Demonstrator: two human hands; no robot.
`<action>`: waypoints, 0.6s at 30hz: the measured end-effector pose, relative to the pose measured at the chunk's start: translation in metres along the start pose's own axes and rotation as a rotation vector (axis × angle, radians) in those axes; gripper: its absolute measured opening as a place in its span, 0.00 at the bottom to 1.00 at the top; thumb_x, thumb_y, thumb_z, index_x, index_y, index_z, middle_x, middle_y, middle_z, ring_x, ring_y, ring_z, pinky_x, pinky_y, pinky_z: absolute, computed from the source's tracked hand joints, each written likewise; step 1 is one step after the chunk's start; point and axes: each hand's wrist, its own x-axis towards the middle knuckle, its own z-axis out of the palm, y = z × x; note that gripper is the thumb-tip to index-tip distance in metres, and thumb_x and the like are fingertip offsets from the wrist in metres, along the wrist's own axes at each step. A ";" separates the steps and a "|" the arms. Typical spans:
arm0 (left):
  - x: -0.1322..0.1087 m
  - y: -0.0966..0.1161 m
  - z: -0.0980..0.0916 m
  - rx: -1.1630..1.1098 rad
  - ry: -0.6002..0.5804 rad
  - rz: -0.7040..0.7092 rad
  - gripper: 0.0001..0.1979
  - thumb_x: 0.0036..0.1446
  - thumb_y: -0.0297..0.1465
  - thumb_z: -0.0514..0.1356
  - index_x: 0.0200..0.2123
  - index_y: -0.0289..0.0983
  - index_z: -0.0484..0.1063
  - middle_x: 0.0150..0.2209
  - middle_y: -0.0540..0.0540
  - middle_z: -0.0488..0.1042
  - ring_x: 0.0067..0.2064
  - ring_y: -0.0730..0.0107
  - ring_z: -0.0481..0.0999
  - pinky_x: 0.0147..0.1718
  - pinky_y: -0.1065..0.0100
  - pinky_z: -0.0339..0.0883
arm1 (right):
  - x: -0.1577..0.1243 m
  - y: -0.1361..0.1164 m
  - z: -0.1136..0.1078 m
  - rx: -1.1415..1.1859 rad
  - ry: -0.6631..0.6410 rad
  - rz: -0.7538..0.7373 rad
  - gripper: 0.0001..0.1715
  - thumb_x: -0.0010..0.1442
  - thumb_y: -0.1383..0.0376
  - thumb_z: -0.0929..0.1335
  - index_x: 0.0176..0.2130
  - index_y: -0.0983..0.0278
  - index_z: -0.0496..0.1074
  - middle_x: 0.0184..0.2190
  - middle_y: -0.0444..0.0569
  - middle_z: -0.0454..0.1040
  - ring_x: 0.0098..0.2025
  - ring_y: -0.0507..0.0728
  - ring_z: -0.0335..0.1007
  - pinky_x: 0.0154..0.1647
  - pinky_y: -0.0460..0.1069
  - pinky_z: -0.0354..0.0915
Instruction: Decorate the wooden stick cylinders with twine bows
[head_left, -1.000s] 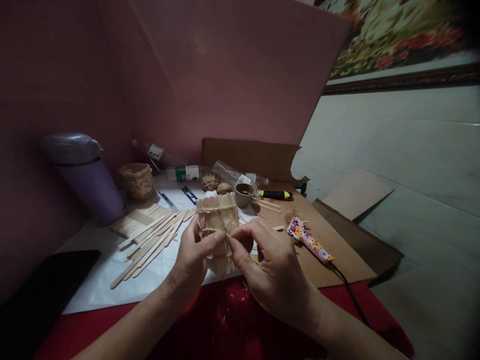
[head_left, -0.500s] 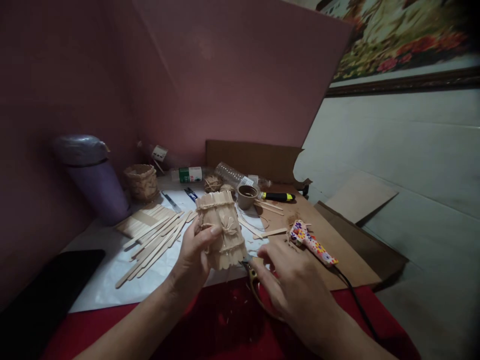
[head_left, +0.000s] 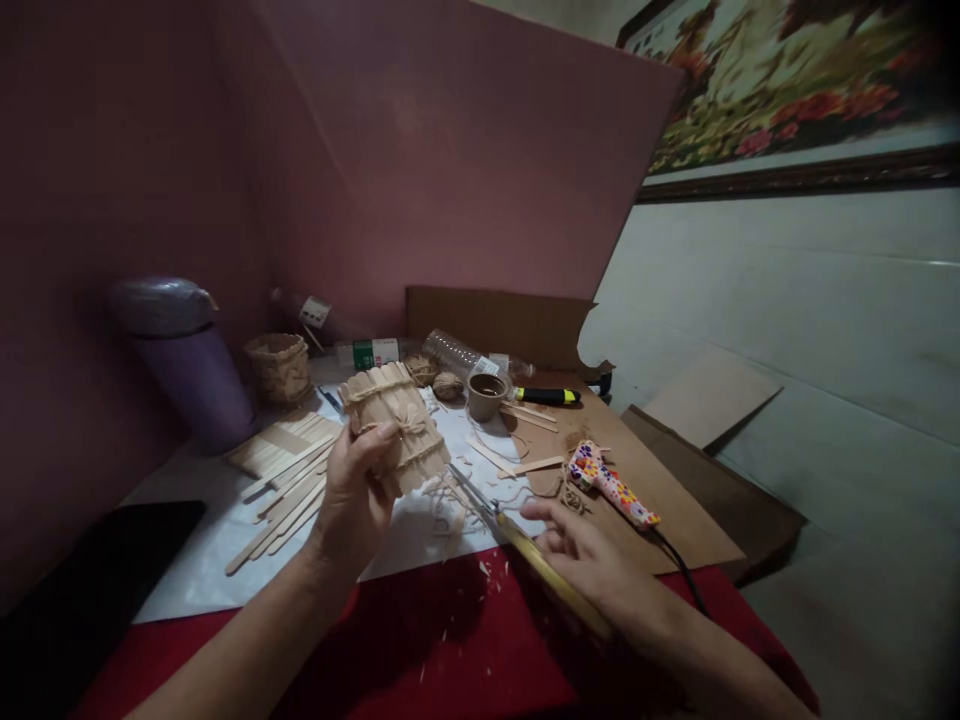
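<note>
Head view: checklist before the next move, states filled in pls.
1. Craft-stick piece held: ok, in the left hand, thumb across its front.
2. Twine bow exposed: ok, uncovered on the front.
3. Scissors grip: cannot tell; they are at the right hand, but how the fingers sit on the handles is unclear.
4. Blades clear of the piece: cannot tell; tips end right by its lower edge.
5. Floral glue gun clear of both hands: ok, on the cardboard.
6. Red cloth free of scraps: not ok, pale bits scattered.
</note>
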 end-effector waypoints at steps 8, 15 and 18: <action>-0.004 -0.001 0.004 0.011 -0.010 -0.028 0.18 0.41 0.29 0.69 0.38 0.37 0.72 0.30 0.52 0.77 0.32 0.69 0.78 0.35 0.68 0.75 | -0.013 0.041 0.004 0.309 0.046 -0.102 0.40 0.48 0.40 0.71 0.50 0.64 0.68 0.21 0.40 0.64 0.17 0.50 0.62 0.21 0.48 0.70; -0.012 -0.006 0.005 0.027 -0.112 -0.153 0.23 0.46 0.31 0.67 0.47 0.37 0.70 0.35 0.48 0.79 0.35 0.63 0.80 0.36 0.63 0.76 | -0.015 0.013 0.013 -0.386 0.399 -0.454 0.37 0.43 0.57 0.78 0.50 0.60 0.66 0.30 0.45 0.76 0.25 0.55 0.73 0.23 0.46 0.70; -0.015 -0.008 0.007 0.065 -0.139 -0.182 0.26 0.45 0.33 0.67 0.49 0.36 0.69 0.36 0.45 0.80 0.35 0.60 0.80 0.34 0.61 0.76 | -0.011 0.001 0.020 -0.604 0.551 -0.655 0.42 0.40 0.51 0.79 0.50 0.63 0.65 0.36 0.51 0.78 0.33 0.61 0.77 0.29 0.50 0.73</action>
